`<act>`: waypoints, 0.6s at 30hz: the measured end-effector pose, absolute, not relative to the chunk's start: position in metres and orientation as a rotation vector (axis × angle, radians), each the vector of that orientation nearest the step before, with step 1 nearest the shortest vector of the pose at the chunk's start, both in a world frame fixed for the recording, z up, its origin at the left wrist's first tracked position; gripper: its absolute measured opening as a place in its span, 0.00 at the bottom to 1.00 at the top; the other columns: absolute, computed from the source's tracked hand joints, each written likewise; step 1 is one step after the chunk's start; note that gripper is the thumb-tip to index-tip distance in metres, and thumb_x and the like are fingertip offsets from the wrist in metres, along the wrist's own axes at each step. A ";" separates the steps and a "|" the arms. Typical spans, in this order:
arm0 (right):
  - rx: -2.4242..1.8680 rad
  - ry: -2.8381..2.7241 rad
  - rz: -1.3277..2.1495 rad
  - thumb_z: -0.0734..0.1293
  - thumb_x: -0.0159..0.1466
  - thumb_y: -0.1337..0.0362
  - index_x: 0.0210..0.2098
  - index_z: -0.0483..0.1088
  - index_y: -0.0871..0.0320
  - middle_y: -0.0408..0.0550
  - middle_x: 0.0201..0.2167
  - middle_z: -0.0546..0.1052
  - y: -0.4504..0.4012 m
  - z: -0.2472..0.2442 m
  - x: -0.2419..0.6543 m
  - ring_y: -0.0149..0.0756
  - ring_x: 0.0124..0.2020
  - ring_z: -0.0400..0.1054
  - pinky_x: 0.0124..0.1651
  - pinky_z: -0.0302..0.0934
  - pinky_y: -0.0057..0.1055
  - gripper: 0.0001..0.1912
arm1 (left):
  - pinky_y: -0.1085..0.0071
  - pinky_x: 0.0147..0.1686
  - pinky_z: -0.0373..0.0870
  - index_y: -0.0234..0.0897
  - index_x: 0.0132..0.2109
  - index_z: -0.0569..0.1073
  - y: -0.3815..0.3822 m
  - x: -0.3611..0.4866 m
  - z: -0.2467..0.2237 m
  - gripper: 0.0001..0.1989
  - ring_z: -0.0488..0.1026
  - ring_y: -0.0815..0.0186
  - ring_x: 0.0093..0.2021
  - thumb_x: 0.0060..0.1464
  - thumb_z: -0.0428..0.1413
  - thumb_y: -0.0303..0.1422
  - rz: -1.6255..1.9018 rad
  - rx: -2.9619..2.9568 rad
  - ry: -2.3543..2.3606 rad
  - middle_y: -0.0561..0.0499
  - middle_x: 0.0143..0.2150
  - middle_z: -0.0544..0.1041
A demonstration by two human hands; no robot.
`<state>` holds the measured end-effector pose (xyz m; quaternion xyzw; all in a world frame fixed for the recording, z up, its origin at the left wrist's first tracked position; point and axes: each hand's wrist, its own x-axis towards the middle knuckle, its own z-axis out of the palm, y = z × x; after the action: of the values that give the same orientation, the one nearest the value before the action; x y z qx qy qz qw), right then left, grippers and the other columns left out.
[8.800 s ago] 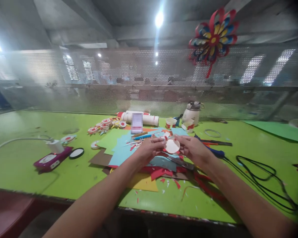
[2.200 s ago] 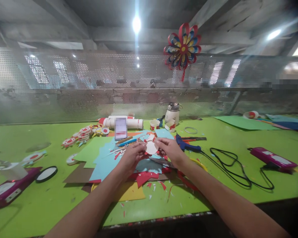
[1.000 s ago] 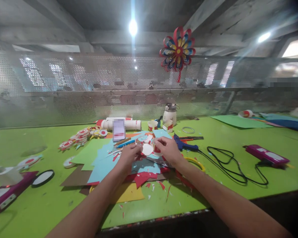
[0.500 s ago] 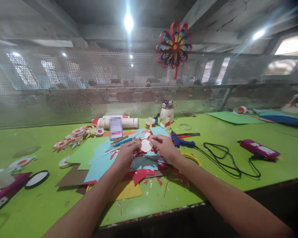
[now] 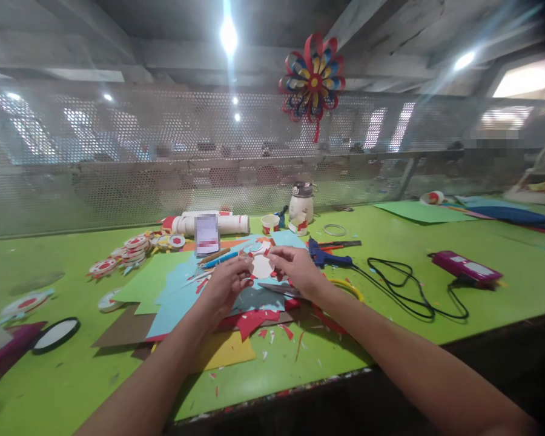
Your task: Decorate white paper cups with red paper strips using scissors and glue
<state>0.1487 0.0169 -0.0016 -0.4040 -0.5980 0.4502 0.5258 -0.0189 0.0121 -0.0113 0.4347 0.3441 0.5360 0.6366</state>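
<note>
Both hands (image 5: 228, 280) pinching white disc (image 5: 262, 266), light-blue paper (image 5: 177, 307) below

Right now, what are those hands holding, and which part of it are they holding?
A round white piece, by its edge: the left hand pinches its left side, the right hand its right.

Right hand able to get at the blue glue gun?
Probably yes: the blue glue gun lies beside the right hand, on its outer side, with nothing visible between them. That hand is occupied, though, holding the white disc together with the left hand.
</note>
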 end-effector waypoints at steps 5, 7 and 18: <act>-0.982 -1.498 1.023 0.67 0.54 0.59 0.31 0.73 0.62 0.39 0.19 0.70 0.017 -0.002 0.150 0.25 0.18 0.60 0.21 0.58 0.24 0.11 | 0.77 0.28 0.68 0.32 0.36 0.75 0.011 -0.019 -0.009 0.11 0.68 0.74 0.27 0.43 0.64 0.31 1.207 0.973 0.762 0.54 0.29 0.72; -0.989 -1.518 0.990 0.67 0.54 0.60 0.31 0.73 0.61 0.39 0.19 0.71 0.017 -0.002 0.151 0.25 0.18 0.61 0.22 0.58 0.24 0.10 | 0.77 0.29 0.69 0.32 0.35 0.75 0.011 -0.019 -0.009 0.11 0.68 0.73 0.27 0.42 0.65 0.31 1.206 0.966 0.759 0.53 0.29 0.73; -0.978 -1.465 1.055 0.69 0.53 0.58 0.29 0.73 0.60 0.40 0.18 0.70 0.018 -0.001 0.153 0.26 0.18 0.61 0.21 0.59 0.25 0.11 | 0.74 0.31 0.71 0.34 0.35 0.75 0.010 -0.020 -0.005 0.09 0.70 0.72 0.28 0.44 0.64 0.29 1.189 0.951 0.718 0.54 0.29 0.73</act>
<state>0.1526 0.0178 -0.0012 -0.4076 -0.6103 0.4395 0.5179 -0.0203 0.0097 -0.0053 0.4211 0.3183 0.5267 0.6663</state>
